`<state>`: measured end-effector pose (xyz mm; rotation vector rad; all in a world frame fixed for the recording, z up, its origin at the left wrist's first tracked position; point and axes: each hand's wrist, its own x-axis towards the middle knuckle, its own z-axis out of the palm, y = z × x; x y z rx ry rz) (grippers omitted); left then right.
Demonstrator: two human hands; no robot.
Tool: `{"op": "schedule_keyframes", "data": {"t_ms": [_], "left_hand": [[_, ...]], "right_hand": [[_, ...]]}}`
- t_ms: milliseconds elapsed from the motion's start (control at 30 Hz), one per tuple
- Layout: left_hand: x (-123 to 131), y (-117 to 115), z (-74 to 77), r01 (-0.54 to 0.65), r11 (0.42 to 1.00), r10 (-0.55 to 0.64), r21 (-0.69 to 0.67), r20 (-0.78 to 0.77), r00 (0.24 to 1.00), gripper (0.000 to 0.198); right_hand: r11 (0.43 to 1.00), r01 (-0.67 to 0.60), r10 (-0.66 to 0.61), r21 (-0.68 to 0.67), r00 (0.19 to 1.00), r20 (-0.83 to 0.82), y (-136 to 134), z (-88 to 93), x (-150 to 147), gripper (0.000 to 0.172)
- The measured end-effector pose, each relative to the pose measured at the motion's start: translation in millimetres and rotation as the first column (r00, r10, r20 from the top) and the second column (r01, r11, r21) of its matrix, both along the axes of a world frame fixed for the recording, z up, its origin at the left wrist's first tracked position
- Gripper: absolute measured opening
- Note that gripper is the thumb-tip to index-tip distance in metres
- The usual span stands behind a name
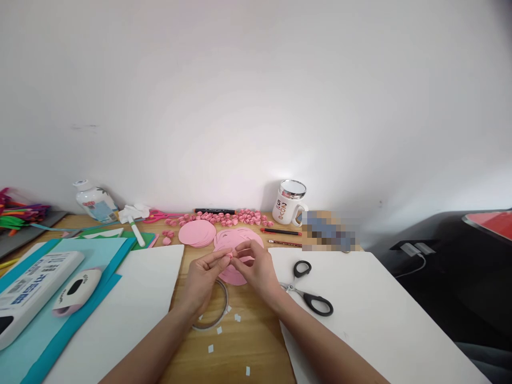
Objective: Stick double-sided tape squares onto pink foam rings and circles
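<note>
My left hand (204, 274) and my right hand (256, 266) meet at the middle of the desk, fingertips pinched together on a small pink paper piece (229, 256). Most of that piece is covered by my fingers. Just beyond and beneath them lie overlapping pink paper circles (240, 238), with a neater stack of pink circles (197, 233) to the left. A roll of tape (224, 304) lies flat by my left wrist, several small white tape bits (210, 349) scattered near it. Many little pink rolled paper pieces (252, 217) are heaped along the back.
Black-handled scissors (306, 298) lie on white paper at right. A mug (288, 202), a red-and-black pen (281, 232) and a pencil (285, 243) stand or lie behind. Leftward are a white bottle (95, 201), blue sheets (96, 253), a white case (38, 293) and pink-handled scissors (160, 216).
</note>
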<state>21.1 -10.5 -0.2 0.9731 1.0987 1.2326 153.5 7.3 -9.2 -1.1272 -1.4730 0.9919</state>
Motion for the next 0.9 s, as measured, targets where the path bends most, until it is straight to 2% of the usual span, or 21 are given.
{"op": "schedule_keyframes", "data": {"t_ms": [67,133,200,333,433,533,633,767,900], "left_hand": [[1,-2,1.5,0.0,1.0,0.002,0.029,-0.054,0.999,0.032],[2,-3,3.7,0.009,0.998,0.0,0.068,-0.132,0.991,0.031],[2,-5,5.9,0.02,0.993,0.006,0.113,-0.222,0.975,0.028],[2,-5,7.2,0.027,0.985,0.031,0.17,-0.329,0.944,0.024],[1,-4,5.9,0.04,0.985,0.016,0.166,-0.325,0.946,0.027],[1,-4,5.0,0.063,0.986,-0.016,0.157,-0.283,0.959,0.03],[0,-4,4.6,0.081,0.986,-0.046,0.147,-0.23,0.972,0.03],[-2,-2,3.9,0.047,0.991,-0.025,0.123,-0.179,0.984,0.027],[-3,1,1.8,0.014,0.996,-0.002,0.093,-0.132,0.991,0.023]], "right_hand": [[0.989,-0.041,0.016,-0.145,0.985,-0.171,1,1.4,1,0.031],[0.957,-0.147,0.062,-0.249,0.945,-0.322,1,3.5,3,0.039],[0.926,-0.219,0.077,-0.307,0.907,-0.414,2,5.7,5,0.043],[0.88,-0.281,0.04,-0.382,0.847,-0.53,1,7.8,6,0.049],[0.863,-0.296,0.036,-0.41,0.844,-0.535,1,8.3,7,0.051],[0.867,-0.291,0.065,-0.404,0.871,-0.487,1,9.4,8,0.048],[0.869,-0.322,0.105,-0.375,0.862,-0.496,2,9.7,10,0.046],[0.862,-0.36,0.131,-0.357,0.839,-0.529,4,9.0,13,0.047],[0.856,-0.397,0.187,-0.332,0.836,-0.516,6,10.7,15,0.035]]}}
